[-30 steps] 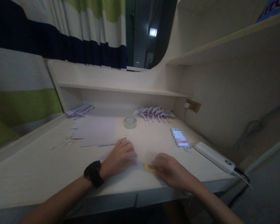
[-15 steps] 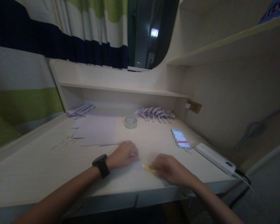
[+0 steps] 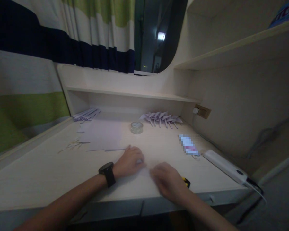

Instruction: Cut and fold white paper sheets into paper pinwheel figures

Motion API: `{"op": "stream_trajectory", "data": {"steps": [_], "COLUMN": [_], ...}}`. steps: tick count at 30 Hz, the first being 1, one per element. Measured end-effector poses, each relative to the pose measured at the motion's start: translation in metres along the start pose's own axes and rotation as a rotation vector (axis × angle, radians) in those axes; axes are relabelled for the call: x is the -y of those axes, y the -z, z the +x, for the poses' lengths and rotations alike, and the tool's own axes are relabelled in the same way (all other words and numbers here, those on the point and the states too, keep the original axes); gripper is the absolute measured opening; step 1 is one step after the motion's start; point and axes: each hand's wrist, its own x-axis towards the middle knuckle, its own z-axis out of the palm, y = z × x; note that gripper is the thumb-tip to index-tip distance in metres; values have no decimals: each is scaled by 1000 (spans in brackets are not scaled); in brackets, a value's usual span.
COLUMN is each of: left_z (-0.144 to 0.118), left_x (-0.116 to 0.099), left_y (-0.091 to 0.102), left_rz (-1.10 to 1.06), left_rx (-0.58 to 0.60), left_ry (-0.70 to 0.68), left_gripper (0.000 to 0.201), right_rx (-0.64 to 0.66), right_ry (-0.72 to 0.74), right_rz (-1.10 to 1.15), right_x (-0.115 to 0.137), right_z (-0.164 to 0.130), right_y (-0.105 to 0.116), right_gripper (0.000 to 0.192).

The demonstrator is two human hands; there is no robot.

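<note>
Right hand [image 3: 167, 181] is showing blurred, its wrist side hiding most of a yellow-and-black tool [image 3: 186, 182]. Gap between fingertips is too smeared to read. Phone [image 3: 189, 145] is showing pixelated toward the right edge. Tape roll [image 3: 136, 127] is sitting beyond the hands; folded paper pieces [image 3: 161, 119] are lining the counter's [image 3: 50, 183] back edge. Paper sheets [image 3: 103, 131] are lying back-left, paper strips [image 3: 86, 115] filling the back left corner. Both hands are curling fingers inward near the front edge, left hand [image 3: 130, 162] just beside right; can't tell what either is holding, if anything. Tool is lying just right of the right hand, near the front edge.
</note>
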Motion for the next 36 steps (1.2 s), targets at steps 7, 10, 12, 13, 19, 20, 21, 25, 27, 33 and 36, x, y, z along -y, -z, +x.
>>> {"op": "stream_trajectory", "data": {"steps": [7, 10, 12, 13, 19, 20, 21, 25, 27, 33, 36], "left_z": [1, 1, 1, 0, -21, -26, -31, -43, -45, -47, -49], "left_x": [1, 3, 4, 4, 3, 2, 2, 3, 5, 8, 6], "left_y": [-4, -5, -5, -4, 5, 5, 6, 0, -5, -11, -11], "left_rz": [7, -3, -7, -3, 87, 104, 121, 165, 167, 174, 192], "left_rx": [-18, -27, -40, -53, -143, -135, -110, 35, 81, 86, 42], "left_ry": [-18, -30, -33, -30, 38, 50, 52, 46, 66, 76, 101], "left_gripper": [21, 20, 18, 16, 24, 27, 30, 41, 44, 48, 49], "right_rx": [72, 113, 122, 124, 119, 122, 128, 139, 137, 133, 101], "right_ry": [74, 92, 95, 97, 98, 96, 95, 109, 122, 124, 48], "right_rz": [-68, -111, -115, -116, -108, -109, -111, -104, -94, -77, -118], "right_x": [-2, 2, 4, 5, 6, 7, 7, 7, 6, 4, 4], "right_z": [1, 1, 1, 1, 0, 0, 0, 2, 2, 2, 0], "right_y": [4, 6, 7, 8, 9, 9, 9, 9, 10, 11, 8], "right_gripper": [31, 31, 26, 25, 26, 25, 24, 23, 23, 28, 25]}}
